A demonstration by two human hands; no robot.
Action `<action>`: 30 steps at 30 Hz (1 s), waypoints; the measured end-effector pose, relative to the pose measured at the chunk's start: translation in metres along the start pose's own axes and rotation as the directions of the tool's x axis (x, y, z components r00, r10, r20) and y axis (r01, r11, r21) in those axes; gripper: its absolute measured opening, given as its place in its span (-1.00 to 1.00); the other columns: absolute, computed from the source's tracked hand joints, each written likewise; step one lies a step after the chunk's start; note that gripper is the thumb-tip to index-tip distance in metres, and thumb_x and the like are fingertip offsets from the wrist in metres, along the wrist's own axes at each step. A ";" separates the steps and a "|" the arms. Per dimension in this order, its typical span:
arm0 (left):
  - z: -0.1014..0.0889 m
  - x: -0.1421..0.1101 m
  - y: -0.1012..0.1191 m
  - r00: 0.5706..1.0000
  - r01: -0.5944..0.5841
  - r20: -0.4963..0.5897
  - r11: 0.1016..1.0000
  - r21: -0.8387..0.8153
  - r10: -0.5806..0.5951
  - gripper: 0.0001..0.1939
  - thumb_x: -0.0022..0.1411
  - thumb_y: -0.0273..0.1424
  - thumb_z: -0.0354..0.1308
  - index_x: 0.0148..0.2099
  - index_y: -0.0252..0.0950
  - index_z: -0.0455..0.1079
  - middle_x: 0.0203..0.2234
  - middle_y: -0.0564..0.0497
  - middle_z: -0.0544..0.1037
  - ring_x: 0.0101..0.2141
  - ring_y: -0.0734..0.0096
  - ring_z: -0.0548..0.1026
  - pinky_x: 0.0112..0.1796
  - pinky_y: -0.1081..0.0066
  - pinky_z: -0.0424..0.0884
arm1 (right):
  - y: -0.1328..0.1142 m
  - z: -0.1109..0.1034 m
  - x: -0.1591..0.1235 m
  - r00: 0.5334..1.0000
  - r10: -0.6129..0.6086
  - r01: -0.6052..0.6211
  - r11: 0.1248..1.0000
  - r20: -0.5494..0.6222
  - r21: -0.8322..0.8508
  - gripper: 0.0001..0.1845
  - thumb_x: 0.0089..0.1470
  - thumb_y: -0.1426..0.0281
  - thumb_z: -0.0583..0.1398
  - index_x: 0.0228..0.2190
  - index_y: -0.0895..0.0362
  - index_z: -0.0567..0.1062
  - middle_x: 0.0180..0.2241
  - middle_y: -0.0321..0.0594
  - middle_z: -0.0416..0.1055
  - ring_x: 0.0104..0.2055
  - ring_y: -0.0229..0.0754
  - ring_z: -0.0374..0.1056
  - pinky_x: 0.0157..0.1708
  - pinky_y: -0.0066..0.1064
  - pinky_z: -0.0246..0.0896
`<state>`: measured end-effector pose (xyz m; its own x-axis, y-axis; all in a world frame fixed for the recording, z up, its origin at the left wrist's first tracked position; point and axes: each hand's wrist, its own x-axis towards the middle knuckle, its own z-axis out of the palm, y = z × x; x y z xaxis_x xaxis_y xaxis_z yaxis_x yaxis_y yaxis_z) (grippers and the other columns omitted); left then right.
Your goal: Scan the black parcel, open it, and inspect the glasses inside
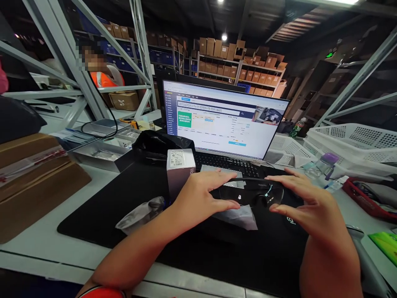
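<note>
Between both hands I hold up a dark, glossy, curved shield lens (252,192), like that of wraparound sunglasses. My left hand (203,192) grips its left end, fingers along the top edge and thumb near the lower edge. At the other end, my right hand (305,198) holds it the same way. Behind and below the lens lies a pale grey pouch or wrap (240,217), partly hidden. A tall white-and-grey box (181,165) with a label stands left of my left hand. Another grey pouch (144,213) lies on the black desk mat (93,215).
A monitor (217,120) and keyboard (248,167) stand behind the hands. Black plastic bag (161,142), open grey box (104,153) and cardboard cartons (37,178) are at left. White baskets (353,140), a purple-capped bottle (322,165) and a red tray (369,203) are at right.
</note>
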<state>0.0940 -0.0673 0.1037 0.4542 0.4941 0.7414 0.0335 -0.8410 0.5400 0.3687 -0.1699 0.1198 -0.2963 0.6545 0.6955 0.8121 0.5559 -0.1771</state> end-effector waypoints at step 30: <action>0.037 0.000 0.001 0.978 0.172 0.083 0.968 0.182 -0.189 -0.61 0.15 -0.35 0.19 0.02 -0.25 0.60 -0.15 0.01 0.68 -0.19 0.25 0.67 -0.24 0.42 0.63 | -0.018 0.001 -0.002 0.994 0.046 -0.039 0.997 0.103 -0.067 -0.18 0.00 0.26 0.50 0.22 0.15 0.38 0.12 -0.09 0.46 0.13 -0.01 0.41 0.20 -0.13 0.27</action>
<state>0.1269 -0.0762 0.0896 0.5119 0.6242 0.5902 0.2724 -0.7695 0.5776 0.3547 -0.1807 0.1210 -0.3094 0.7286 0.6111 0.8549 0.4945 -0.1567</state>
